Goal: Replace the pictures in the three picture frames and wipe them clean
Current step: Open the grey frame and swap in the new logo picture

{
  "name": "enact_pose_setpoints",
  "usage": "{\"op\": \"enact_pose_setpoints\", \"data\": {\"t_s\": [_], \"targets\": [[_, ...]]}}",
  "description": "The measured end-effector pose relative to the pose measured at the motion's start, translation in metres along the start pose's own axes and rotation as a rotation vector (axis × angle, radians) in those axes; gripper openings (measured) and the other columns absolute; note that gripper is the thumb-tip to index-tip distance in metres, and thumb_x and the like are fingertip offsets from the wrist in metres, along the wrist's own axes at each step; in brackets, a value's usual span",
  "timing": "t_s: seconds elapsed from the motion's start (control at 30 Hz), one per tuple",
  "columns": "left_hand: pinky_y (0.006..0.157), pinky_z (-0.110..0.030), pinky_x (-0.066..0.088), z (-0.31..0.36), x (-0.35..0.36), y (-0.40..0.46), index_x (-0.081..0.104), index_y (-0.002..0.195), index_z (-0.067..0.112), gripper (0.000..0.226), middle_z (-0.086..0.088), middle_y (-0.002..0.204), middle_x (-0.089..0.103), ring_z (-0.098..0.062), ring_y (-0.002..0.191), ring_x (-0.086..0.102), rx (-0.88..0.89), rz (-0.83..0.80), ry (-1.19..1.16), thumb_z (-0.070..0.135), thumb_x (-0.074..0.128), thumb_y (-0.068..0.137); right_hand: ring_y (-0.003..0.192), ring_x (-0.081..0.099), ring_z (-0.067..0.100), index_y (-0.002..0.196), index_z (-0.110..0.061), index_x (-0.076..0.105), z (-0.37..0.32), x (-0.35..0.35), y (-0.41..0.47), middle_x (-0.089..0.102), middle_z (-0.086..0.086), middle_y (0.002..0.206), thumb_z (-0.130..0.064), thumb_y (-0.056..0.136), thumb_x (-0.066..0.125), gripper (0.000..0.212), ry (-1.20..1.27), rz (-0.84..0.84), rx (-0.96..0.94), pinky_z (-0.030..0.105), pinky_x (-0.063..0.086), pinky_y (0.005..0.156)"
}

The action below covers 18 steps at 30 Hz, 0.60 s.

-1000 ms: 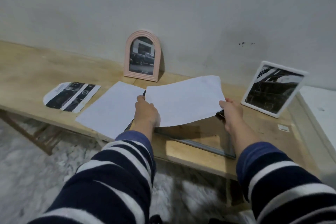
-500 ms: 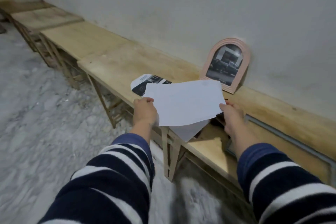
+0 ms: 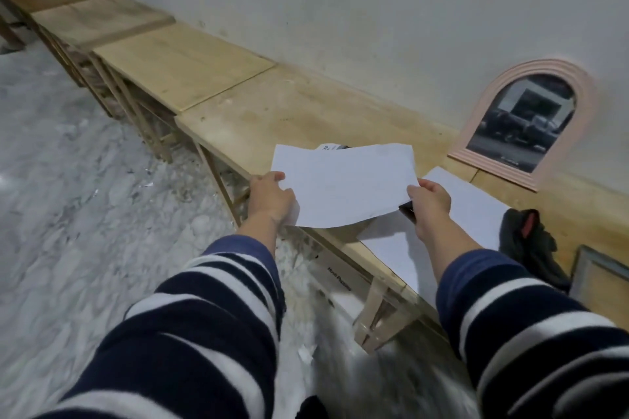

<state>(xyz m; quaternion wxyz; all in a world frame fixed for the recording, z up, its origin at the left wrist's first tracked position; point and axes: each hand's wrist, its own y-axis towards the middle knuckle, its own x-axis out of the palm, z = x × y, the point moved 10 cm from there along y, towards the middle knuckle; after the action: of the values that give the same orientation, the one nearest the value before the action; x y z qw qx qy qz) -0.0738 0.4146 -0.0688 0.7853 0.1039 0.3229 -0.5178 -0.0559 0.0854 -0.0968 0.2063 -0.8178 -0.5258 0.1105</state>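
While both hands hold it above the front edge of the wooden bench [image 3: 292, 112], the white sheet [image 3: 343, 185] covers most of a printed picture [image 3: 332, 147] lying behind it. The left hand [image 3: 272, 199] pinches its left edge and the right hand [image 3: 429, 206] pinches its right edge, with something dark under the fingers. A second white sheet [image 3: 452, 214] lies flat below. A dark cloth [image 3: 531, 241] rests beside it, near a grey frame [image 3: 599, 274] lying flat. The pink arched frame [image 3: 526, 119] leans on the wall [image 3: 340, 10].

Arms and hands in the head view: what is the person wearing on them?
Both arms wear long sleeves, dark navy with broad white stripes and plain blue cuffs. The left hand and right hand are bare: no gloves, rings or watch visible.
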Motion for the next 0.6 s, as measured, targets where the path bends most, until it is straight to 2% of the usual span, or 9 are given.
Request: {"op": "enact_pose_setpoints", "data": {"t_s": [0.1, 0.17, 0.23, 0.3, 0.37, 0.43, 0.5, 0.6], "targets": [[0.088, -0.025, 0.042, -0.002, 0.006, 0.024, 0.052, 0.130, 0.014, 0.036, -0.006, 0.146, 0.032, -0.018, 0.097, 0.048, -0.005, -0.031, 0.002, 0.010, 0.052, 0.094, 0.086, 0.059, 0.021, 0.120, -0.012, 0.055, 0.002, 0.015, 0.016, 0.060, 0.009, 0.111, 0.002, 0.087, 0.048, 0.036, -0.035, 0.017, 0.025, 0.034, 0.056, 0.074], [0.086, -0.023, 0.039, 0.000, 0.010, 0.037, 0.052, 0.129, 0.012, 0.035, -0.005, 0.143, 0.030, -0.017, 0.094, 0.045, -0.003, -0.033, 0.035, 0.008, 0.051, 0.095, 0.089, 0.060, 0.023, 0.117, -0.015, 0.054, 0.003, 0.024, 0.028, 0.061, 0.009, 0.112, 0.000, 0.086, 0.048, 0.035, -0.098, 0.007, 0.028, 0.036, 0.057, 0.079], [0.085, -0.022, 0.036, 0.001, 0.015, 0.048, 0.051, 0.131, 0.012, 0.036, -0.004, 0.142, 0.028, -0.017, 0.095, 0.044, -0.005, -0.035, 0.066, 0.007, 0.050, 0.095, 0.087, 0.060, 0.022, 0.115, -0.020, 0.051, 0.000, 0.031, 0.039, 0.060, 0.007, 0.111, -0.002, 0.086, 0.048, 0.034, -0.232, -0.005, -0.006, 0.033, 0.054, 0.070], [0.087, -0.025, 0.038, 0.000, 0.023, 0.061, 0.048, 0.134, 0.012, 0.039, -0.003, 0.141, 0.027, -0.019, 0.097, 0.047, -0.017, -0.054, 0.102, 0.007, 0.050, 0.095, 0.079, 0.056, 0.016, 0.117, -0.022, 0.049, -0.005, 0.038, 0.053, 0.056, 0.003, 0.108, -0.001, 0.087, 0.045, 0.037, -0.393, -0.014, -0.055, 0.026, 0.042, 0.056], [0.091, -0.031, 0.041, -0.001, 0.030, 0.073, 0.047, 0.136, 0.015, 0.042, -0.001, 0.141, 0.027, -0.025, 0.108, 0.050, -0.038, -0.074, 0.169, 0.010, 0.051, 0.095, 0.085, 0.055, 0.018, 0.121, -0.019, 0.053, -0.010, 0.044, 0.070, 0.055, 0.004, 0.115, 0.002, 0.087, 0.042, 0.041, -0.514, -0.025, -0.086, 0.024, 0.038, 0.056], [0.098, -0.038, 0.038, 0.000, 0.033, 0.086, 0.046, 0.138, 0.021, 0.046, 0.001, 0.140, 0.029, -0.027, 0.121, 0.045, -0.063, -0.063, 0.257, 0.013, 0.051, 0.094, 0.105, 0.056, 0.025, 0.125, -0.015, 0.055, -0.012, 0.051, 0.085, 0.054, 0.007, 0.129, 0.002, 0.087, 0.043, 0.044, -0.634, -0.036, -0.105, 0.026, 0.045, 0.073], [0.102, -0.041, 0.033, 0.005, 0.037, 0.099, 0.042, 0.142, 0.025, 0.050, 0.002, 0.143, 0.029, -0.025, 0.128, 0.037, -0.073, -0.049, 0.320, 0.015, 0.050, 0.094, 0.121, 0.051, 0.027, 0.130, -0.013, 0.054, -0.013, 0.059, 0.099, 0.049, 0.006, 0.139, -0.001, 0.088, 0.046, 0.045, -0.735, -0.050, -0.126, 0.030, 0.043, 0.092], [0.104, -0.040, 0.026, 0.011, 0.047, 0.111, 0.040, 0.142, 0.026, 0.051, 0.000, 0.148, 0.026, -0.024, 0.134, 0.028, -0.069, -0.067, 0.373, 0.017, 0.050, 0.093, 0.133, 0.041, 0.028, 0.136, -0.016, 0.051, -0.011, 0.069, 0.112, 0.045, 0.003, 0.144, -0.009, 0.089, 0.048, 0.047, -0.843, -0.068, -0.144, 0.036, 0.036, 0.105]]}}
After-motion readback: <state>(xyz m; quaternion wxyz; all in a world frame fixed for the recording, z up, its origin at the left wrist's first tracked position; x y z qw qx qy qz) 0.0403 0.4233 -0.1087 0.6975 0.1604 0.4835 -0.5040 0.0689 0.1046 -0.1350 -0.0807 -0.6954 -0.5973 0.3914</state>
